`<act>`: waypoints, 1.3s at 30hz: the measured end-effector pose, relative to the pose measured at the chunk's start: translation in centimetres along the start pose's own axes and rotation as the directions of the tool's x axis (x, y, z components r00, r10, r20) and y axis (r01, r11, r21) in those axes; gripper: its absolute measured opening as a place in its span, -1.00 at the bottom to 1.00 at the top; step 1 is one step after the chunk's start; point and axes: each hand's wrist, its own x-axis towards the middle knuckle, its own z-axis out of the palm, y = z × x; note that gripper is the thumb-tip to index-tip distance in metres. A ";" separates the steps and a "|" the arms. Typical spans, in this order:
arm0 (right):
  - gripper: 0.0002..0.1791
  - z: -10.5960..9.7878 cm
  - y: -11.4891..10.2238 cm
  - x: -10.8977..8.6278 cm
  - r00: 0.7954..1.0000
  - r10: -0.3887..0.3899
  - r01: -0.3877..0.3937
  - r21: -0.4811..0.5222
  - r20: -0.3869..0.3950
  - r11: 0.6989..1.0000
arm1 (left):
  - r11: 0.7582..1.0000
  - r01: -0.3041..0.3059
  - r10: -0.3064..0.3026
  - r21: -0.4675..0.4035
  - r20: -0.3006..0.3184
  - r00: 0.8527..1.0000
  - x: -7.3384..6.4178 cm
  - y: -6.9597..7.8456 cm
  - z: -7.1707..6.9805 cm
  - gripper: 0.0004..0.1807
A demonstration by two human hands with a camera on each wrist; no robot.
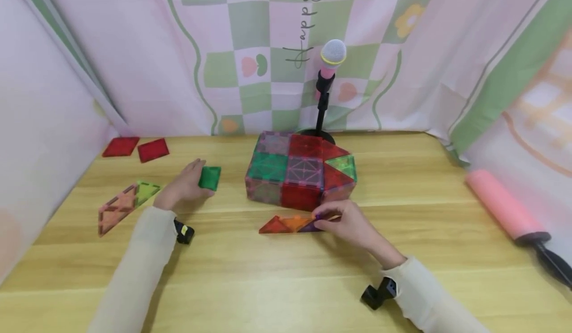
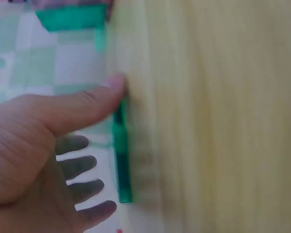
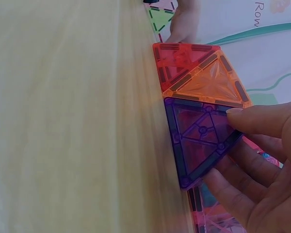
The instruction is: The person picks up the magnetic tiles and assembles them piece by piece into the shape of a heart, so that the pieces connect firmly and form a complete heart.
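My right hand pinches a purple triangular magnetic tile between thumb and fingers. The purple tile stands on edge in a row with an orange triangle and a red triangle, in front of the tile box. Over on the left, my left hand is spread around a green square tile, with its thumb tip at one end. In the left wrist view the green tile shows edge-on, and the fingers look straight and parted behind it.
Behind the row sits a box built of magnetic tiles. A toy microphone on a stand rises behind it. Two red square tiles and a joined orange-and-green strip lie at left. A pink roller lies at right.
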 end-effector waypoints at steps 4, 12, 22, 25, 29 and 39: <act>-0.85 0.2 -0.1 0.1 1.000 -0.003 0.003 -0.003 -0.003 1.000 | 1.000 -0.020 0.020 -0.001 0.017 1.000 -0.1 -0.7 -0.1 -0.10; -0.81 0.4 -0.1 0.2 0.999 -0.025 0.028 -0.076 0.040 0.997 | 0.989 0.003 0.004 0.150 -0.047 0.999 -1.0 -0.3 0.4 0.00; -0.81 1.0 0.1 0.5 0.998 -0.031 0.026 -0.119 -0.045 0.993 | 0.996 -0.083 0.084 0.012 -0.112 0.990 -3.3 1.6 2.0 -0.04; -0.81 1.2 0.2 0.6 0.996 -0.046 0.037 -0.127 -0.074 0.991 | 0.995 -0.094 0.090 -0.041 -0.097 0.991 -4.1 2.4 2.5 -0.03; -0.81 1.3 0.4 0.8 0.991 -0.070 0.055 -0.127 -0.112 0.990 | 0.982 -0.157 0.152 -0.101 -0.057 0.987 -5.0 3.3 3.0 -0.07; -0.80 1.9 0.3 1.0 0.991 -0.065 0.050 -0.124 -0.115 0.991 | 0.903 -0.330 0.350 -0.276 0.023 0.937 -6.0 6.9 4.8 -0.20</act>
